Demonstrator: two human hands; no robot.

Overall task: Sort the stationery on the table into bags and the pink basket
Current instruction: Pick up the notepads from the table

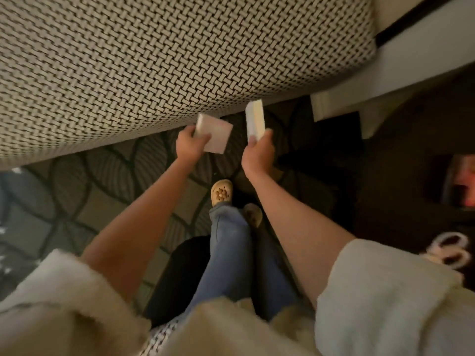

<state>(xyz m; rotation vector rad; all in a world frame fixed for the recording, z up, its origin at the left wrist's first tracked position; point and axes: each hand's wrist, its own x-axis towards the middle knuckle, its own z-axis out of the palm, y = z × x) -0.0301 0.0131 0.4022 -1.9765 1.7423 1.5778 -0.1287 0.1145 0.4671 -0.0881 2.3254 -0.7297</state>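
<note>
Worktop [133,73]: covered in a woven basket-weave cloth, cream strands over dark gaps; rounded front edge; fills the upper left.
Floor rug [84,191]: dark ground with large pale leaf outlines, flat pile, below the worktop edge.
Sleeves [385,299]: thick, fluffy cream fleece, pushed back to the elbows; forearms bare.
Jeans [228,255]: blue denim, one leg forward between the forearms.
White furniture [421,62]: smooth, hard-edged, painted surface at upper right, with a dark stripe along it.
Slipper [221,193]: tan, rounded toe, perforated upper with a flower-shaped stud.
Left hand [190,146]: fingers curled round the lower left corner of a square pad, thumb on top.
Square pad [214,134]: white, flat, square block with sharp corners, a pinkish tint on its face; held tilted in the air just off the worktop edge, over the rug.
Right hand [258,152]: clasped on the lower end of an oblong pad, thumb pressed on its face.
Oblong pad [255,119]: white, narrow rectangular block, thick, plain; held upright, its top end at the worktop edge, near the square pad but apart from it.
Blur: fine print or sheet edges on either pad cannot be told.
</note>
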